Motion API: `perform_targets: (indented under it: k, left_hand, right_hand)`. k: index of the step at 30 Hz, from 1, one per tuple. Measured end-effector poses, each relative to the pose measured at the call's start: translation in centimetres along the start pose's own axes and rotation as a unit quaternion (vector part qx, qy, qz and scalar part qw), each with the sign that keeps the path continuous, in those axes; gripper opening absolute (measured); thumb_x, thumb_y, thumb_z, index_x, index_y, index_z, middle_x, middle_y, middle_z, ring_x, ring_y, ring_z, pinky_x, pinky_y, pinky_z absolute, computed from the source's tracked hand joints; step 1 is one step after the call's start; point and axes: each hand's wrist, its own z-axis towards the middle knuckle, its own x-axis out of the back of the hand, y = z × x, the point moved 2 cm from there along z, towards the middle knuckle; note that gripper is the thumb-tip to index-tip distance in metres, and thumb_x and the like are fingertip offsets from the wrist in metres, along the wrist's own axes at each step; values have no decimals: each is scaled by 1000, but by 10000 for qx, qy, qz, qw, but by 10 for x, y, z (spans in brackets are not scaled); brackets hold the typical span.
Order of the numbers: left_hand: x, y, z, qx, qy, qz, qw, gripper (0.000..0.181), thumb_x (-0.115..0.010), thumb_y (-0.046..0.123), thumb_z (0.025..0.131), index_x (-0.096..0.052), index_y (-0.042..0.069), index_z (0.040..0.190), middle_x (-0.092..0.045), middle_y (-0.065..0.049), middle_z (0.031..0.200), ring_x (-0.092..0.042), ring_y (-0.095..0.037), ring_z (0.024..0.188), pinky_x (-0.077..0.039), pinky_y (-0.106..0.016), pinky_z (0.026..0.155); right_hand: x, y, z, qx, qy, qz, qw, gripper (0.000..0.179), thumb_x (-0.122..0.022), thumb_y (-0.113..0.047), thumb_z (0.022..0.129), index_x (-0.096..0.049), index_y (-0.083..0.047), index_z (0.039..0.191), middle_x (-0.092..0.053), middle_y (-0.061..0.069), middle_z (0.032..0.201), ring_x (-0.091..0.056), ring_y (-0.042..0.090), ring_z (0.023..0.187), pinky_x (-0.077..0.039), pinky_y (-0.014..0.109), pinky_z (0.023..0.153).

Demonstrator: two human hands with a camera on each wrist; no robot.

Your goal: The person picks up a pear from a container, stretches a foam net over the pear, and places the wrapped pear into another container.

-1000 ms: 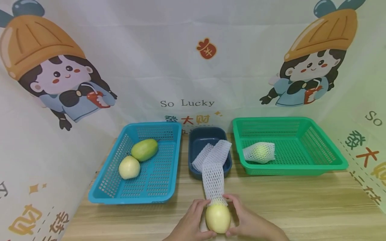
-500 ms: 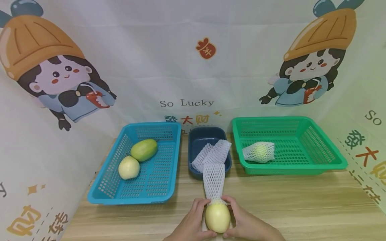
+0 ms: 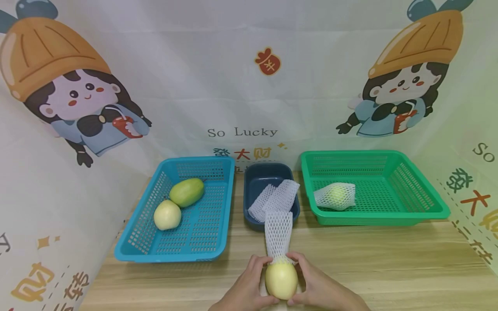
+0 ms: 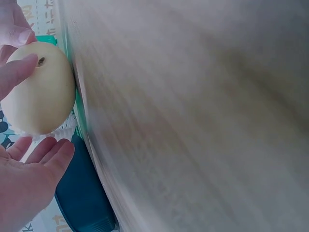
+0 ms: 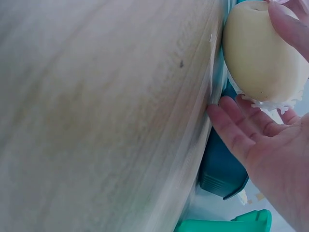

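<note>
A pale yellow pear [image 3: 281, 281], round like an apple, is held between my two hands close over the table, low in the head view. The mouth of a white foam net sleeve [image 3: 278, 235] sits on its far end; the rest of the sleeve stretches away toward the dark blue bin. My left hand [image 3: 246, 283] grips the fruit from the left, thumb near the dimpled end in the left wrist view and fingers at the net's edge. From the other side my right hand [image 3: 317, 285] holds it the same way, thumb at the near end, fingers by the sleeve's opening.
Two more net sleeves [image 3: 281, 196] lie in the dark blue bin [image 3: 261, 172]. On the left, a blue basket [image 3: 167, 258] contains a pale round fruit [image 3: 167, 215] and a green oblong fruit [image 3: 187, 192]. The green basket [image 3: 381, 219] at right holds a netted fruit [image 3: 336, 197].
The net sleeve's far end has shifted slightly to the right. Both hands keep their hold on the pear, which stays nearly in place.
</note>
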Motion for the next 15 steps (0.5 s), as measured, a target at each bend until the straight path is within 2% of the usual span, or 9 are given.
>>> perform_targets:
  k: [4,11,15]
  left_hand:
    - [1,0,-1,-6,-16,36,10000,73,-78,35,72,-39,6,127,-43,1,109,-50,-10,100,-49,-30,89]
    - [2,-1,-2,170,21,169,9997,70,-78,36,72,-40,9,124,-43,2,113,-49,-11,105,-47,-32,93]
    - [2,0,-1,298,73,87,9995,67,-79,34,71,-40,10,120,-42,2,113,-49,-12,106,-47,-33,94]
  right_hand:
    - [-1,2,-1,94,189,-354,9992,93,-75,-47,72,-24,-9,139,-44,4,127,-46,19,115,-43,37,97]
    - [0,3,-1,106,618,-779,9950,85,-76,-51,67,-37,-9,129,-48,0,119,-48,16,108,-45,37,93]
    - [0,3,-1,217,789,-1037,9912,81,-75,-55,66,-42,-10,125,-49,-2,115,-50,15,105,-47,36,91]
